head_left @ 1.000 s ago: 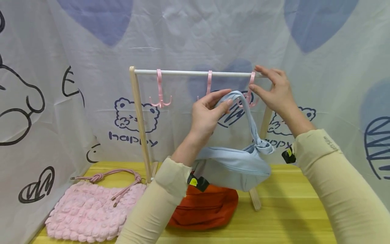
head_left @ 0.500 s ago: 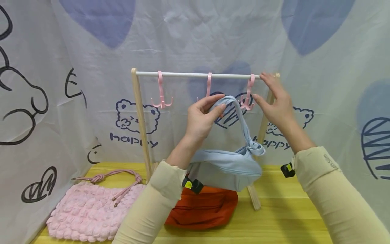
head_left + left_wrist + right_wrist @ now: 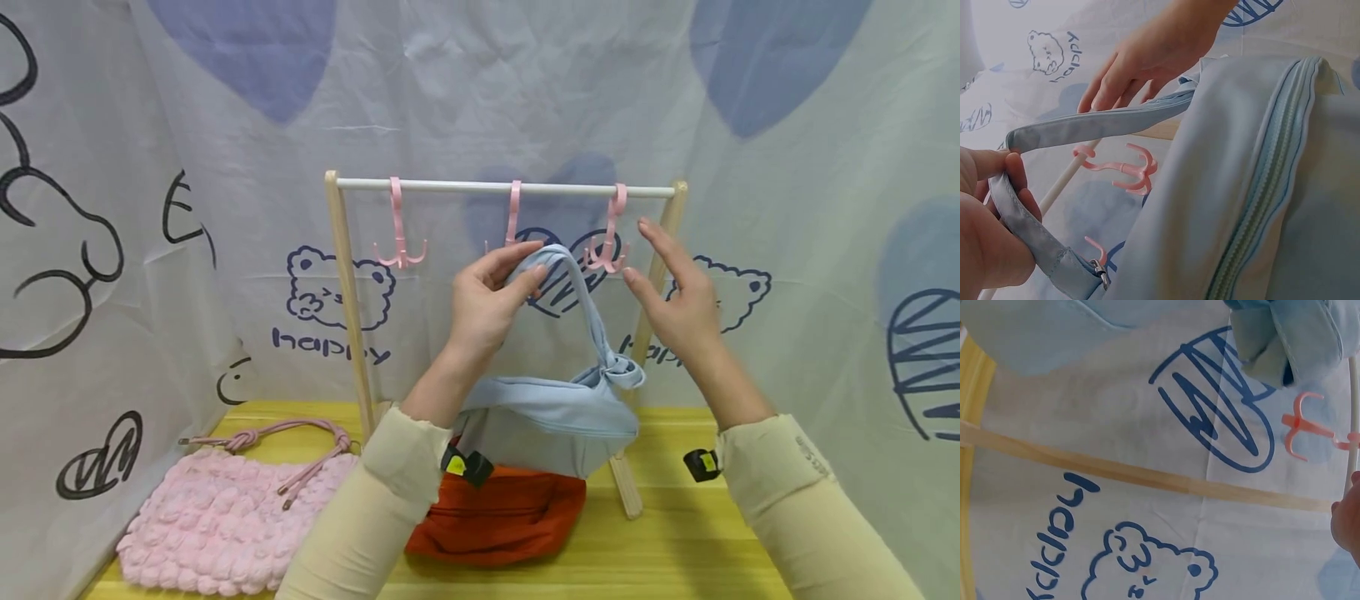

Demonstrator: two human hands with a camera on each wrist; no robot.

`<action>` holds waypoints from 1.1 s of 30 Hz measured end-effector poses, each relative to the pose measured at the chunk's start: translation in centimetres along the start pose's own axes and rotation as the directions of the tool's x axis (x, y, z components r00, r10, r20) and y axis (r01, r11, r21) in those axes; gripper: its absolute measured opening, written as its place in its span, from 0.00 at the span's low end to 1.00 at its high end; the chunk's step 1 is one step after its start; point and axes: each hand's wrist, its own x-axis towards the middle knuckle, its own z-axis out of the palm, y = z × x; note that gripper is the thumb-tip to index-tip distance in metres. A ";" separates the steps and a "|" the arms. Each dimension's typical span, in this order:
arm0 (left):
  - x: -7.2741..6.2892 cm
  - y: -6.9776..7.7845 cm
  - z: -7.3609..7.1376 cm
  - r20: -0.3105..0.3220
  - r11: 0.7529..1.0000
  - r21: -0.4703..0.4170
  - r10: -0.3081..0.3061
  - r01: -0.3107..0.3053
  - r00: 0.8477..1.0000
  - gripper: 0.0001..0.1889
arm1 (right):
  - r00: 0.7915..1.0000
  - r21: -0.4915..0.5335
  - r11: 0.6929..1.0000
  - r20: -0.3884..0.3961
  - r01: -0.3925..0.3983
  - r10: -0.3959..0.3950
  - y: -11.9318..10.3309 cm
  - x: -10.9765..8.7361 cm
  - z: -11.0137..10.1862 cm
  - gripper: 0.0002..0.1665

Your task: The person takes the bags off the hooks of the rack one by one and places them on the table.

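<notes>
A light blue handbag (image 3: 551, 408) hangs from its strap in front of the rack. My left hand (image 3: 483, 312) pinches the top of that strap (image 3: 588, 312) between thumb and fingers. In the left wrist view the bag's zipper (image 3: 1260, 181) runs along its top, and the strap bends at the fingertips. My right hand (image 3: 682, 304) holds nothing; its fingers are spread beside the rightmost pink hook (image 3: 606, 246), apart from it. In the right wrist view only a bit of that hand shows, near the white rod (image 3: 1354, 419).
The rack's white rod also carries a left pink hook (image 3: 397, 237) and a middle hook (image 3: 513, 212), partly hidden by my left hand. A wooden leg (image 3: 348, 308) stands at left. On the yellow table (image 3: 697, 517) lie a pink puffy bag (image 3: 225, 521) and a red-orange bag (image 3: 495, 521).
My right hand has come off the rod and hook, moving down slightly. The left hand and the hanging blue handbag have shifted a little left and down.
</notes>
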 end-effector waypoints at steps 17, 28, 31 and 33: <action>-0.7 -0.4 -0.6 -0.027 1.000 -0.012 -0.004 0.004 1.000 0.16 | 0.999 0.132 0.991 0.037 -0.011 0.006 -1.5 -6.1 1.0 0.36; -1.1 -0.6 -0.7 -0.034 1.000 -0.003 -0.011 0.011 0.999 0.16 | 0.991 0.169 0.982 0.118 -0.087 0.067 -1.2 -9.4 1.6 0.39; -1.1 -0.6 -0.7 -0.038 1.000 0.001 -0.023 0.023 0.999 0.16 | 0.989 0.195 0.977 0.136 -0.090 0.064 -0.9 -10.1 1.8 0.40; -1.1 -0.6 -0.7 -0.040 1.000 0.001 -0.029 0.029 0.999 0.16 | 0.987 0.220 0.971 0.152 -0.089 0.056 -0.7 -10.6 2.0 0.41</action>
